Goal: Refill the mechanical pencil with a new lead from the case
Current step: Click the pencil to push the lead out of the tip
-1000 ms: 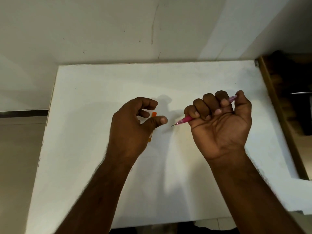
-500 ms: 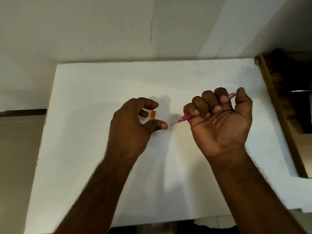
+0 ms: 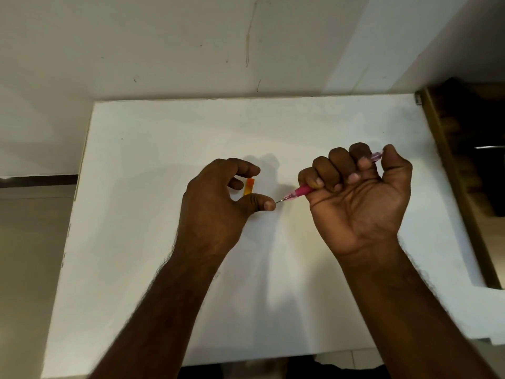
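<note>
Slim pink translucent plastic mechanical pencil (image 3: 299,192) clenched in the right hand (image 3: 360,198), fingers (image 3: 338,162) wrapped round the barrel in a fist, thumb on the far cap end, metal tip aimed left. Thin dark lead just out of the tip, meeting the thumb pad of the left hand (image 3: 216,201). Left fingers (image 3: 246,170) curled loosely, apparently grasping nothing; cannot tell for sure. Small orange rectangular plastic lead case (image 3: 249,186) lying flat on the matte white bench (image 3: 164,138), just beyond the left thumb. Probably very light and smooth, the pencil; the lead brittle, likely to snap under sideways pressure. Best pinched near the tip, pushed straight along the axis.
</note>
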{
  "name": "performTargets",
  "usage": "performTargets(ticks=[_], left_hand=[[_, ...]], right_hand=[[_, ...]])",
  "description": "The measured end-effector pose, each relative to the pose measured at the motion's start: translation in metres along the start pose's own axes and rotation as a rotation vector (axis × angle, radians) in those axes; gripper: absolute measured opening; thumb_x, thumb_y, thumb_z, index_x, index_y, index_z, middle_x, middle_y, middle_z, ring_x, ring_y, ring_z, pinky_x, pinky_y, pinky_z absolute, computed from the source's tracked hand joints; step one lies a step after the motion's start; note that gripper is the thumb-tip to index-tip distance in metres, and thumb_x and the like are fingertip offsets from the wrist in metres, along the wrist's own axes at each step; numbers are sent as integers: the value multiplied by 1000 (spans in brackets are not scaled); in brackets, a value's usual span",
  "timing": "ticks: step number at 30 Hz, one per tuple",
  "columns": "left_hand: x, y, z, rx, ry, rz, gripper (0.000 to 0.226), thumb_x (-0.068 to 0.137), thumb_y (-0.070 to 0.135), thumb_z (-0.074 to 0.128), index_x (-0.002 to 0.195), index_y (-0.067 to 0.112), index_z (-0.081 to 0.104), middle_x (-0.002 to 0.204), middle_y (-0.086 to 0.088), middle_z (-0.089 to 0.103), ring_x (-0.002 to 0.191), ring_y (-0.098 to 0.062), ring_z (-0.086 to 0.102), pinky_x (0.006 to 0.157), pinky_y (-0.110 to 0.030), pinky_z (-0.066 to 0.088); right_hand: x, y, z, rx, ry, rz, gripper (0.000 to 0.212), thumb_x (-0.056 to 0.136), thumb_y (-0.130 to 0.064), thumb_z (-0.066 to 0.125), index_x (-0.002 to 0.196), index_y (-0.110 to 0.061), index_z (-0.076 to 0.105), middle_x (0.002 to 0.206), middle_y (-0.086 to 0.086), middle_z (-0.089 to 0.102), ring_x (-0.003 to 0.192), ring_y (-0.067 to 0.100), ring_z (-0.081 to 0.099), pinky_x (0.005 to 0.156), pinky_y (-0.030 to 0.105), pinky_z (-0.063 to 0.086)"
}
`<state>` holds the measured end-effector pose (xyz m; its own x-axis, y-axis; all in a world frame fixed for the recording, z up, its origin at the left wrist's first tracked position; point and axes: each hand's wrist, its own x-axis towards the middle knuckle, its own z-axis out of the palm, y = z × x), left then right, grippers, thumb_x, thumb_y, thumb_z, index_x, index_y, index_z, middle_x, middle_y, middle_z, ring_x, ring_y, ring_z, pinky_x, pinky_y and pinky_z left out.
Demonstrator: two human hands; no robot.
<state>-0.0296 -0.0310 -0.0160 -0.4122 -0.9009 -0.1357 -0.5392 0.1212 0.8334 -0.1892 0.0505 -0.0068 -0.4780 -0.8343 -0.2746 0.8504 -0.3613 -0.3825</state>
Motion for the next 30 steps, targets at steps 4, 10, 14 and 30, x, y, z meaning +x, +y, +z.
performTargets(ticks=[4, 10, 14, 30], left_hand=[[-1, 1, 0, 2, 7, 8, 49, 62, 39, 91, 106, 31, 73, 102, 15, 68, 91, -5, 63, 79, -33, 53], [-2, 3, 1, 5, 0, 3, 48, 62, 40, 91, 105, 30, 73, 101, 14, 68, 91, -7, 63, 79, -34, 53], [-1, 1, -1, 14, -12, 3, 45, 65, 39, 90, 105, 31, 73, 102, 15, 69, 91, -5, 63, 75, -24, 51], [3, -7, -10, 249, -107, 81, 22, 85, 15, 77, 106, 23, 79, 88, 19, 56, 79, 0, 57, 74, 1, 37]], right_hand=[[0, 0, -1, -2, -1, 2, 46, 100, -46, 30, 66, -17, 41, 55, -4, 34, 52, 15, 26, 58, 30, 31], [-1, 1, 1, 5, -4, 9, 46, 100, -46, 30, 66, -17, 40, 55, -4, 34, 52, 15, 25, 58, 30, 32], [-1, 0, 1, 5, -10, 14, 48, 100, -50, 32, 67, -17, 42, 57, -3, 34, 54, 15, 25, 59, 30, 31], [6, 7, 1, -407, 172, -13, 28, 103, -15, 54, 124, -5, 69, 83, 4, 61, 74, 15, 65, 75, 32, 59]])
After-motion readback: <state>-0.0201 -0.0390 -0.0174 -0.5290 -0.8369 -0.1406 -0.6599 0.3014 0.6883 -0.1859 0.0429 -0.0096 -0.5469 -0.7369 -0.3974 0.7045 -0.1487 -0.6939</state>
